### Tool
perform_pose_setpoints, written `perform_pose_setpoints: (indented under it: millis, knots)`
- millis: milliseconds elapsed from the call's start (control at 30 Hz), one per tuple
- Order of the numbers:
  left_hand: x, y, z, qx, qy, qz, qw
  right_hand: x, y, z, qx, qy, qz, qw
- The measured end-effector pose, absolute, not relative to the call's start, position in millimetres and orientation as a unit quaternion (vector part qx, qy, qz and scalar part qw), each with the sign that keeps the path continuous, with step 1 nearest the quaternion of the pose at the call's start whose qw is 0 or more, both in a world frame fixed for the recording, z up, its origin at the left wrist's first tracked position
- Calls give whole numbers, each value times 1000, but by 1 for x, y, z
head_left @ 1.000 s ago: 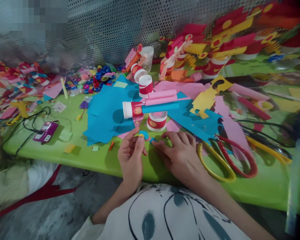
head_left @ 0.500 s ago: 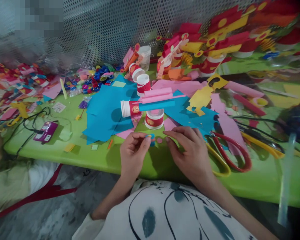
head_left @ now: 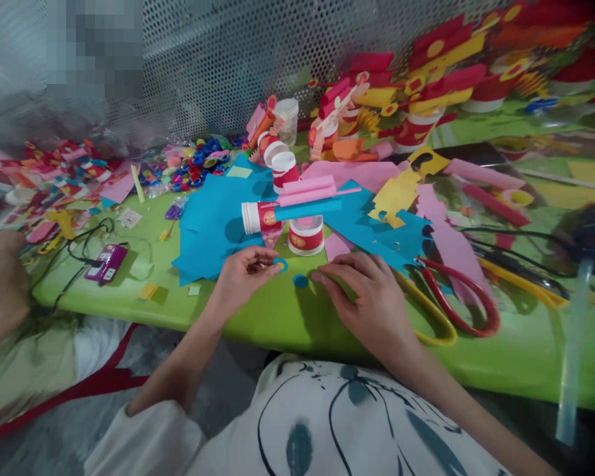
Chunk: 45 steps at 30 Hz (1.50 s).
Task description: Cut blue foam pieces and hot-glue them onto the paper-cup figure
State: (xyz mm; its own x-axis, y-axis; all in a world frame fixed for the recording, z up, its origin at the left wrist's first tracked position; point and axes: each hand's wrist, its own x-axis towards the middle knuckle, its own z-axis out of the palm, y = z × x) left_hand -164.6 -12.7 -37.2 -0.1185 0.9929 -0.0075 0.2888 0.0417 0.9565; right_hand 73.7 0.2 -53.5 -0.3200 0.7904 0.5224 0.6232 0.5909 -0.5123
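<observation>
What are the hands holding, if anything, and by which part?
The left hand pinches a small blue ring by its edge. Whether the right hand, beside the blue disc, holds anything cannot be told.

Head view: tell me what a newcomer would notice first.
Likely the bright red and yellow paper models crowding the upper right. Next, at the centre, a red and white cup lying on its side. Then, just below, the left hand pinching a blue ring and the right hand near a blue disc.
</observation>
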Motion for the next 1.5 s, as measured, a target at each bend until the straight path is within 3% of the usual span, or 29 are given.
perform_pose_setpoints:
  millis: [333, 567, 767, 933, 1233, 1500]
  knots:
    - [-173, 13, -36, 677, 619, 296, 267, 74, -2, -54, -443, -805, 106, 380]
    - [-177, 14, -41, 646, 636, 338, 253, 74, -1, -53, -437, -804, 102, 391]
    - [-176, 4, -29, 686, 591, 396, 150, 75, -6, -46, -423, -778, 89, 456]
    - [-173, -5, -27, 781, 469, 359, 201, 84, -18, -38, -443, -727, 92, 517]
    - [-162, -7, -41, 883, 435, 163, 74, 109, -28, -50, -411, -789, -1, 456]
    - [-159, -4, -46, 885, 419, 196, 46, 117, -33, -51, -411, -797, -6, 442]
